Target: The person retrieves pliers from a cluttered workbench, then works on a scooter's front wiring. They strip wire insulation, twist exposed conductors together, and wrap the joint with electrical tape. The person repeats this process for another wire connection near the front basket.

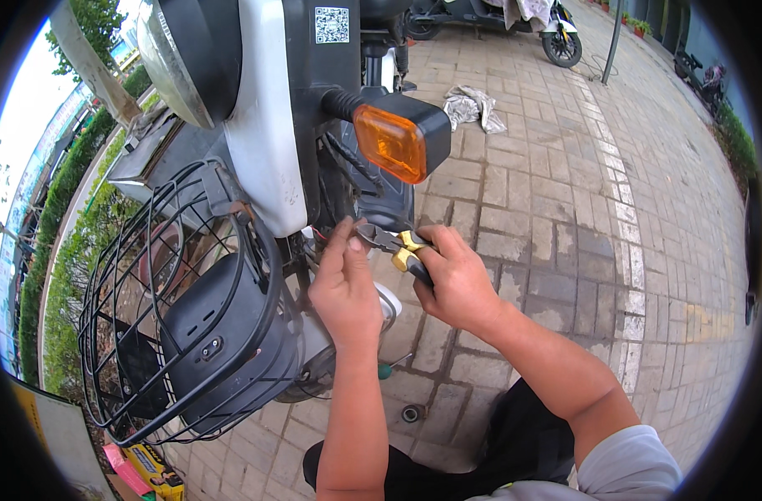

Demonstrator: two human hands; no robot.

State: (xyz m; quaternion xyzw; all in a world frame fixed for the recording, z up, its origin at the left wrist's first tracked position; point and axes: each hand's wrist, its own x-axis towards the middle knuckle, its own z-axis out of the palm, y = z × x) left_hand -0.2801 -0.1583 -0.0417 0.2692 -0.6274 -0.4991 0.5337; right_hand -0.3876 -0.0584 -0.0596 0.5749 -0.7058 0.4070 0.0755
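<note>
My right hand [458, 280] is closed round the yellow-and-black handles of a pair of cutting pliers [379, 239]. The jaws point left and reach the fingertips of my left hand [348, 288]. Those fingers are pinched together on a thin wire [319, 235], red where it shows, coming from under the scooter's white front panel [268, 125]; its end is hidden by the fingers and jaws. Just above the hands, an orange turn signal [391, 144] in a black housing sticks out on a ribbed stalk. Dark cables [348, 159] hang behind it.
A black wire basket [264, 250] fills the left side, below the headlight [171, 63]. On the brick paving lie a green-handled screwdriver [386, 370], a metal ring-like part [411, 413] and a grey cloth [473, 108]. Another scooter [562, 43] stands farther back.
</note>
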